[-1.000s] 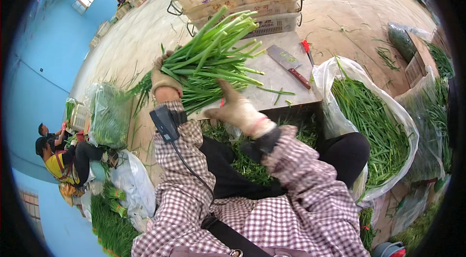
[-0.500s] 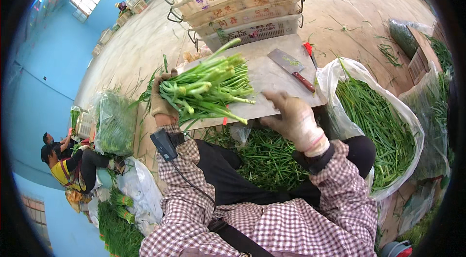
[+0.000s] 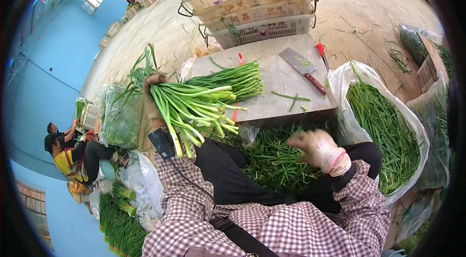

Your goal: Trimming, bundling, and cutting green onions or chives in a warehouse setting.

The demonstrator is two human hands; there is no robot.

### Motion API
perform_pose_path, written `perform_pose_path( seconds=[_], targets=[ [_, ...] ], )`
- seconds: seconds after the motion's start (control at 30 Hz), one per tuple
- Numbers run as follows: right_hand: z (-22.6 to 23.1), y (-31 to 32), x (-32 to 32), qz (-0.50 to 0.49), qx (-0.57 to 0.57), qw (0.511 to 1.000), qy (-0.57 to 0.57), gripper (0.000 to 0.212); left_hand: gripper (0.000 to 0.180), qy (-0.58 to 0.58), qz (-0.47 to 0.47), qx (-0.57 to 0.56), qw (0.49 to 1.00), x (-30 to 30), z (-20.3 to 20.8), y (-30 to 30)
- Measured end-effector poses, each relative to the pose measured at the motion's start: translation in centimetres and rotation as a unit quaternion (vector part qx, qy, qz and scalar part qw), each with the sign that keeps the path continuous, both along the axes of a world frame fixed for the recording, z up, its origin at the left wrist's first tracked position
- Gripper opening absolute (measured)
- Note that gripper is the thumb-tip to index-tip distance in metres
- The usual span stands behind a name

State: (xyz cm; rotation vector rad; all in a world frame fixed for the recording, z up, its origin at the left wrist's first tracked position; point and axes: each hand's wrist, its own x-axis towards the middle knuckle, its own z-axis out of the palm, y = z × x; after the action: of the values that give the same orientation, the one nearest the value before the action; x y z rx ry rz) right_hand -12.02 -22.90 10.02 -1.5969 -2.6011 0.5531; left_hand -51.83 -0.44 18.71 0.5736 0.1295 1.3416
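Observation:
My left hand (image 3: 153, 93), in a brown work glove, is closed round a bunch of green onions (image 3: 196, 106) over the left front part of a grey board (image 3: 206, 66). Their pale ends fan out toward me, while loose leaves stick up behind the glove. A second bunch of green stalks (image 3: 238, 81) lies on the board beyond the held one. My gloved right hand (image 3: 320, 150) is above a heap of green leaves (image 3: 276, 162) before the board; its fingers look bent but are smeared by motion. A wood-handled cleaver (image 3: 300, 65) lies at the board's right.
Stacked white crates (image 3: 257, 2) stand behind the board. To the right is a white sack of long leaves (image 3: 383, 131). At the left are a plastic-wrapped bale (image 3: 120, 118), tied green bunches (image 3: 114, 225) and two people (image 3: 73, 155) seated by the wall.
My right hand has moved back from the board's front edge to above the leaf heap. The held onions have swung lower, their pale ends toward me; the bunch on the board shows more clearly.

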Motion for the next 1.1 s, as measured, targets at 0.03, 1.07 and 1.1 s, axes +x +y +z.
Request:
perform_pose_path(
  seconds=[0.03, 1.07, 1.1],
  targets=[
    [2.6, 0.6, -1.0, -0.022, 0.123, 0.984, 0.126, 0.050, 0.011, 0.082, 0.092, 0.007, 0.992, 0.6, 0.7, -0.8],
    [1.8, 4.6, 0.6, -0.067, 0.134, 0.987, 0.059, 0.039, 0.021, 0.249, 0.139, 0.007, 0.958, 2.8, 0.6, 0.6],
    [1.2, 6.9, 0.5, -0.096, 0.154, 0.980, 0.078, 0.040, 0.022, 0.248, 0.146, 0.026, 0.957, 2.5, 1.2, 0.3]
  ],
)
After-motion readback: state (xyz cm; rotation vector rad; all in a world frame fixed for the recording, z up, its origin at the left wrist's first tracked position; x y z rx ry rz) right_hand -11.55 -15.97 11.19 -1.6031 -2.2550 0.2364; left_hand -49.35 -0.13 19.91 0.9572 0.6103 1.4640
